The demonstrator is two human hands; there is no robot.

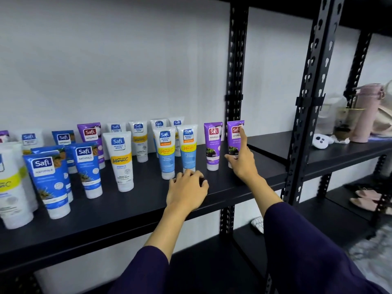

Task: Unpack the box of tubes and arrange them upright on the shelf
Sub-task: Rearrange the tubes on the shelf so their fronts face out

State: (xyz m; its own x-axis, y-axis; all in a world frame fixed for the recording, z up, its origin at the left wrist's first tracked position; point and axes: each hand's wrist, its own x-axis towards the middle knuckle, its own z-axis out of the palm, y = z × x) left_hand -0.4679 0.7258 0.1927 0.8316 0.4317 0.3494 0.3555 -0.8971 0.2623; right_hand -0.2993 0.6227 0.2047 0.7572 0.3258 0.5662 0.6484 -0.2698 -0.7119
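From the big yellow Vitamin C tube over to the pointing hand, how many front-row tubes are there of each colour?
white tube with yellow band: 1
light blue tube with orange band: 2
purple tube: 2
Total: 5

Head view, close over shelf (131, 217)
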